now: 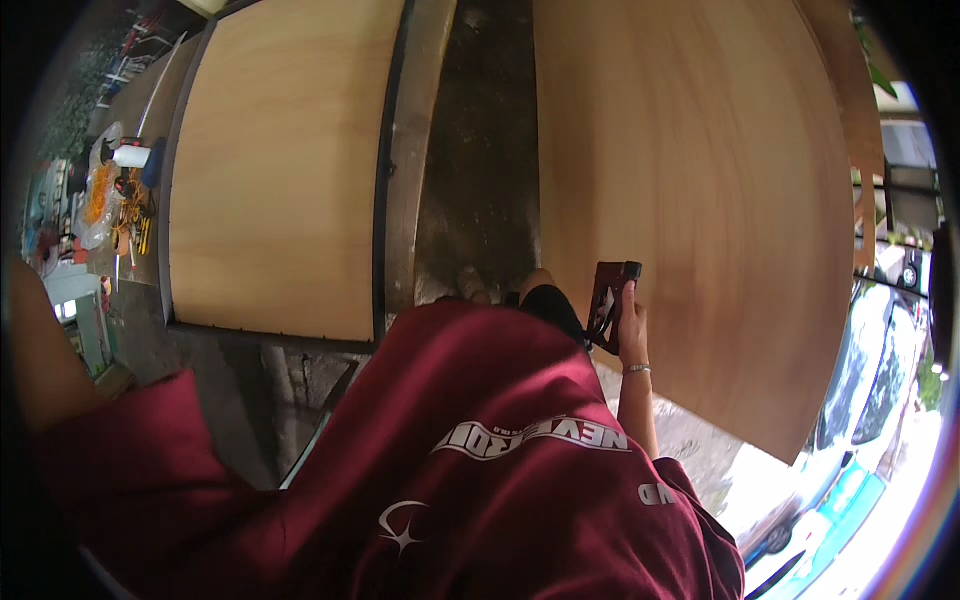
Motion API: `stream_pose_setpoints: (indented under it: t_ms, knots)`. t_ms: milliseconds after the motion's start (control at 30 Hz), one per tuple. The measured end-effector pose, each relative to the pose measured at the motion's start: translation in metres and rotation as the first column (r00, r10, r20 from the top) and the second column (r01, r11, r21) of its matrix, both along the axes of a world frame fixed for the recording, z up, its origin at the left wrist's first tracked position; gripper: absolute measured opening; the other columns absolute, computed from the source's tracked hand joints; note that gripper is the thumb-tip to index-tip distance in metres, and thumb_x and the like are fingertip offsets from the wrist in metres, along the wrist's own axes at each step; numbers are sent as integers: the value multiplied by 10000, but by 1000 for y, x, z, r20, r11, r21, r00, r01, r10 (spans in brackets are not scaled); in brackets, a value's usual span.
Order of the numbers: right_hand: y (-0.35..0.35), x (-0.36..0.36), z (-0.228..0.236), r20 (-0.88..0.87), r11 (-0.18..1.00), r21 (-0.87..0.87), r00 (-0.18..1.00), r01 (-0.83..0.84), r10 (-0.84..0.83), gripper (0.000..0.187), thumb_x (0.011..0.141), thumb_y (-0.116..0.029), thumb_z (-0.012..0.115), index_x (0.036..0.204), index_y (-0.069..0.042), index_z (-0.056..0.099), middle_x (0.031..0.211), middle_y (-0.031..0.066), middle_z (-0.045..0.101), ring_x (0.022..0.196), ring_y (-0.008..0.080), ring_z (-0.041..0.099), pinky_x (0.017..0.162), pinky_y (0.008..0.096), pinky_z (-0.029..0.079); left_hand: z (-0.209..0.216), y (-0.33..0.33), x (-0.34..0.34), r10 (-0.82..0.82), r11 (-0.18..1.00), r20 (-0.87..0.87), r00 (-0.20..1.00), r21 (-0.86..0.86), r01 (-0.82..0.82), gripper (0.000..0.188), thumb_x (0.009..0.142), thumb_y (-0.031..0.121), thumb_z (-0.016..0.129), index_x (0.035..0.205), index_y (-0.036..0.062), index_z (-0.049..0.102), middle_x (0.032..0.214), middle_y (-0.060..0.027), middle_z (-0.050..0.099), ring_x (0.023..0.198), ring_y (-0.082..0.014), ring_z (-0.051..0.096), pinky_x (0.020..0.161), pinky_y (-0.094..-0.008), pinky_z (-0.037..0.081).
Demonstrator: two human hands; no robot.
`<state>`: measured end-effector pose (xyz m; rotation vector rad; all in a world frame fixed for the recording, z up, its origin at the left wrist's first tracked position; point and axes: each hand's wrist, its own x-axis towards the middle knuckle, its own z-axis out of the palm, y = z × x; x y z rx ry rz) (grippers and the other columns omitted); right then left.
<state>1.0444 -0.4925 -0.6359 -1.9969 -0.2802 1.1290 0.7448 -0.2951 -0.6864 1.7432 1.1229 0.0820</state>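
Observation:
My right hand (631, 328) is closed around a dark staple gun (606, 291), held beside my right leg over the near left part of a large plywood sheet (700, 200). I cannot tell whether the staple gun touches the sheet. At the left edge, my raised left arm (45, 350) shows, but its hand is out of the picture. To my left lies a plywood panel (285, 170) set in a dark frame (382, 200).
A wooden beam (412, 160) runs along the framed panel, next to a narrow strip of dark floor (480, 150). Far left, a bench holds an orange cord (100, 195), hand tools (130, 225) and a white roll (131, 156). Parked vehicles (870, 370) stand at the right.

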Motion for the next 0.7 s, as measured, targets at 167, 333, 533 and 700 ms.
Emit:
stream_pose_setpoints:
  t_ms: [167,333,533,700]
  knots:
    - [98,47,-14,-64,994,27,992,-105,106,684,955,-685,482,859,-30,655,687,51,631,596,136,620,545,288,497,23,68,20,203,978,84,976,41,-207,425,920,328,598,1191,3,640,1231,-182,640,1222,-341,560,1081,-434,404]
    - [218,108,-34,-135,991,21,982,-134,135,696,938,-711,481,869,-40,655,684,49,633,580,146,617,541,293,504,43,138,56,418,894,192,888,86,-439,428,909,328,618,1190,6,638,1230,-183,638,1225,-346,557,1081,-436,404]
    - [339,198,-39,-127,970,-28,963,-242,236,669,931,-697,513,841,-47,641,680,56,640,554,155,609,532,302,511,123,235,86,573,685,398,717,249,-685,433,896,328,642,1188,8,636,1229,-185,636,1228,-353,554,1081,-437,404]
    - [452,257,-47,-123,916,-51,913,-398,389,473,954,-520,619,914,-49,636,745,61,665,613,168,643,577,313,544,232,308,68,474,278,629,617,558,-782,439,885,328,662,1186,10,634,1228,-187,633,1231,-358,551,1081,-439,403]
